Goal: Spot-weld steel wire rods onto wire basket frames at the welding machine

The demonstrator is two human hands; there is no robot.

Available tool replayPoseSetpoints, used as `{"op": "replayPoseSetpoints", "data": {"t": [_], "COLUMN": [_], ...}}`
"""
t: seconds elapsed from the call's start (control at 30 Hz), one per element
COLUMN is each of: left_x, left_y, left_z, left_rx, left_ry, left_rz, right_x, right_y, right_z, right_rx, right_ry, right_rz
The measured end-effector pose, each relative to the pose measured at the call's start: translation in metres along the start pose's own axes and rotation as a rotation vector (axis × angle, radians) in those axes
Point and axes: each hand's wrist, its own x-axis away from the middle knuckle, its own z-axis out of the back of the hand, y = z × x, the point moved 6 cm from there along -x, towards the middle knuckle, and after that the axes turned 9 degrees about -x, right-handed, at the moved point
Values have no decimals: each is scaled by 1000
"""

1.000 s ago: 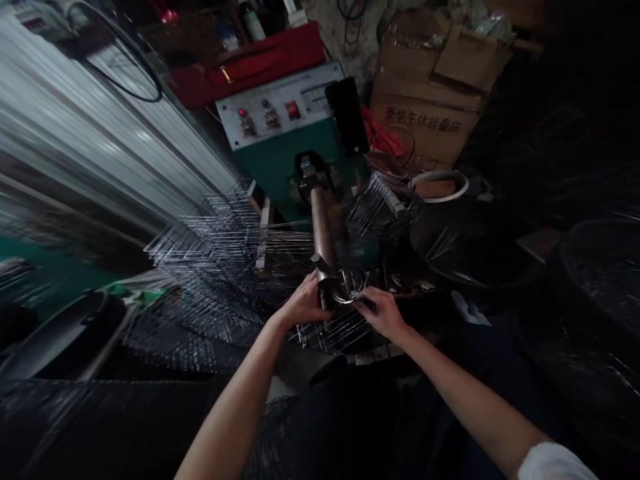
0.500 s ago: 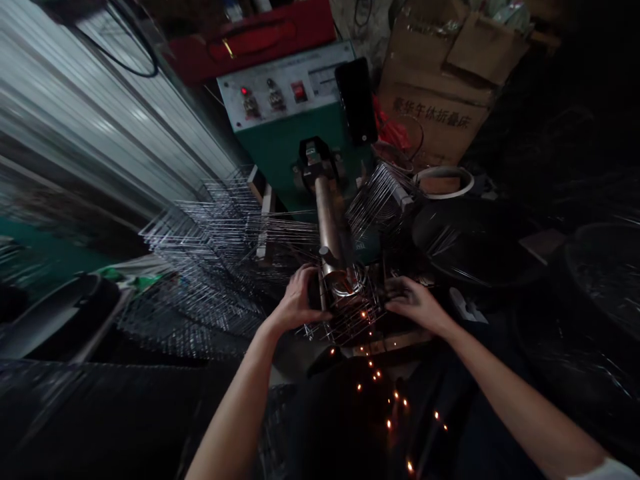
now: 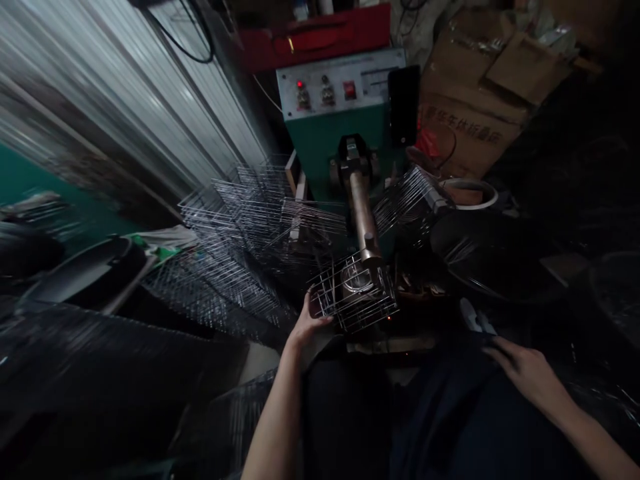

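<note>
My left hand [image 3: 306,327] grips the left side of a small wire cage [image 3: 333,297], thumb below and fingers behind the wires. The cage sits tilted around the tip of the welder's metal arm [image 3: 363,210], and a round wire ring [image 3: 357,279] shows inside it. My right hand [image 3: 527,373] is off the cage, low on the right above my dark-clad leg, fingers stretched out and nothing visible in them. Just beyond its fingertips lies a pale flat object [image 3: 475,315], too dim to name.
Behind the arm stands the green spot welder [image 3: 335,137] with a lit red lamp and a phone [image 3: 404,107] at its panel. Stacked wire grids [image 3: 235,233] crowd the left; bent wire pieces [image 3: 405,197] lie right of the arm. A cardboard box [image 3: 465,107] stands behind.
My right hand has let go of the cage and moved right and down. The sparks have nearly died away. The cage now sits turned in my left hand. The view has swung left.
</note>
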Motion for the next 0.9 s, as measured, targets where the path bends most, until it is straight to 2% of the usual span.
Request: {"op": "replayPoseSetpoints", "data": {"t": [0.07,0.13,0.23,0.3,0.4,0.47,0.57,0.63,0.73,0.9], "left_x": [6,20,48,62,70,68,65,63,62,57], "left_y": [8,16,27,35,49,58,69,74,80,86], "left_z": [4,6,-2,-16,-42,-59,-81,-92,-103,-119], "left_rx": [21,37,57,63,67,37,-111,-217,-301,-317], "left_ry": [49,87,85,62,49,63,90,106,138,149], "left_rz": [-28,-76,-145,-144,-127,-146,-188,-209,-240,-271], "right_x": [-3,-4,-5,-7,-10,-12,-13,-14,-18,-20], "right_y": [-18,-43,-85,-114,-154,-177,-204,-213,-210,-194], "right_z": [0,-8,-35,-58,-87,-92,-81,-72,-67,-90], "right_rx": [-96,-249,-478,-598,-749,-798,-763,-632,-370,-89], "right_ry": [9,-34,-178,-296,-496,-604,-723,-761,-672,-505], "right_rz": [-46,-120,-221,-234,-186,-132,2,128,347,683]}}
